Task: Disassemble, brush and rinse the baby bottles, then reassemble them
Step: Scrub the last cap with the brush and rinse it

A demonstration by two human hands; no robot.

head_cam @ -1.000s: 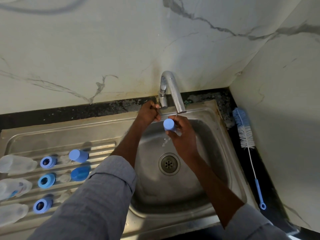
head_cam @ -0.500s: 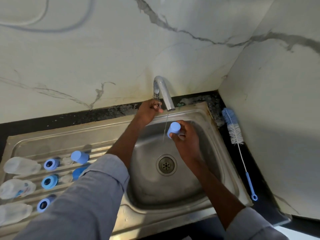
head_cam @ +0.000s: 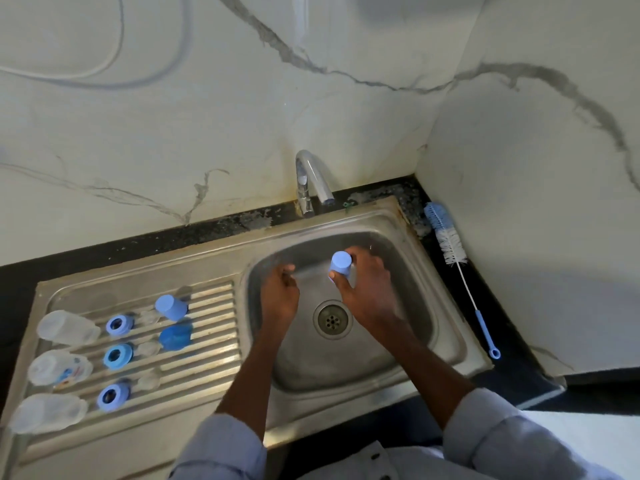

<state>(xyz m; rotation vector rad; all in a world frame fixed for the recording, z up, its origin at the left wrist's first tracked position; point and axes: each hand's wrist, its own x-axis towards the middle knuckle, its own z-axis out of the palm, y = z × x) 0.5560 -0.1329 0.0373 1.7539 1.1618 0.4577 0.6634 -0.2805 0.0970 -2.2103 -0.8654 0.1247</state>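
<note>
My right hand (head_cam: 363,289) grips a light blue bottle cap (head_cam: 340,265) over the steel sink basin (head_cam: 412,306). My left hand (head_cam: 278,292) hangs blurred over the basin to the left of it, fingers loosely curled, holding nothing. No water runs from the tap (head_cam: 310,178). On the drainboard (head_cam: 207,348) lie three clear bottles (head_cam: 65,327), three blue collar rings (head_cam: 119,323), three clear nipples (head_cam: 149,348) and two more blue caps (head_cam: 171,306), set in rows.
A blue-and-white bottle brush (head_cam: 450,251) lies on the dark counter right of the sink, against the marble side wall. The drain (head_cam: 332,319) sits mid-basin. Marble wall rises behind the tap.
My left hand left the tap handle and dropped into the basin. The water stream stopped. My right hand moved the cap lower and away from the spout.
</note>
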